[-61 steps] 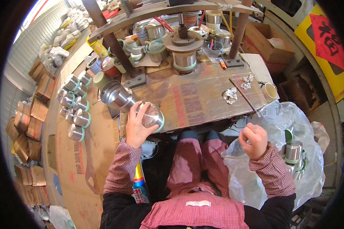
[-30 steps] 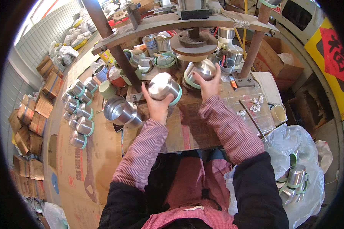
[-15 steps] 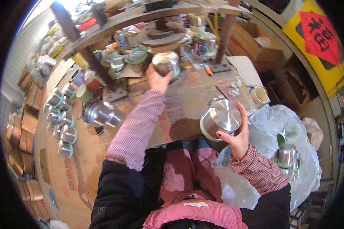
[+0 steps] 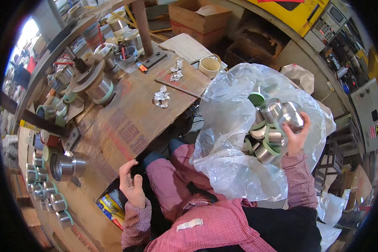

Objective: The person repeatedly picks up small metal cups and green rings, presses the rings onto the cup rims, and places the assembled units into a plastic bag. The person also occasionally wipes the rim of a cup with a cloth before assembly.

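Note:
My right hand [image 4: 297,133] grips a shiny steel cup [image 4: 292,115], fingers round its side, above a clear plastic bag [image 4: 222,134]. Inside the bag lie several steel cups with pale green rims [image 4: 268,152], tumbled together. My left hand [image 4: 132,183] is empty, fingers apart, by the front edge of the worktable [image 4: 134,113]. Beneath the round plate of a press [image 4: 86,75] stands another steel cup with a green rim [image 4: 101,91]; neither hand touches it.
Several green-rimmed steel cups [image 4: 59,202] lie grouped at the table's left, near a larger steel vessel [image 4: 68,165]. A thin rod [image 4: 178,88], crumpled foil [image 4: 161,97] and a cream mug [image 4: 209,66] are at the table's right. A cardboard box [image 4: 199,19] stands behind.
The view has swung right. My left hand has let go of the cup at the press and drawn back. My right hand has carried its cup from the table to over the bag.

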A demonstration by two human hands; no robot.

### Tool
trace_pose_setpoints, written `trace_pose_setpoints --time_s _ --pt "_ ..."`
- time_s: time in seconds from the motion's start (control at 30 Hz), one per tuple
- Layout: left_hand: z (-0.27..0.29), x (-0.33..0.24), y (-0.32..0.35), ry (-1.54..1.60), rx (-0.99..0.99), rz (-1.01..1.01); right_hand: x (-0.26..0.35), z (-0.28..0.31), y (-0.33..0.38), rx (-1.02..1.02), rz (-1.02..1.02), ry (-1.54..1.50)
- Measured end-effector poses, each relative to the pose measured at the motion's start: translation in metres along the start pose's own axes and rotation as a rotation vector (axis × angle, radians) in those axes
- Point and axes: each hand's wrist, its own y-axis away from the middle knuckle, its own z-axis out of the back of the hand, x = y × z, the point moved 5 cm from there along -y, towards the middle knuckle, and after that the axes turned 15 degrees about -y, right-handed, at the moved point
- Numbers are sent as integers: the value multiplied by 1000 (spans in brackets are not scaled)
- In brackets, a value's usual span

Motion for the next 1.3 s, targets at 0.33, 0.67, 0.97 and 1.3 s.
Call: trace_pose_setpoints --time_s 0.33,0.67,0.97,1.3 --pt "31 -1 41 4 -34 115 -169 124 -78 109 62 539" --pt "349 110 61 -838 -957 175 -134 14 -100 180 208 681" --pt "474 191 38 -1505 -408 970 -118 -13 -107 232 289 696" --pt "448 206 52 -1107 -675 564 -51 -81 -99 522 729 542"
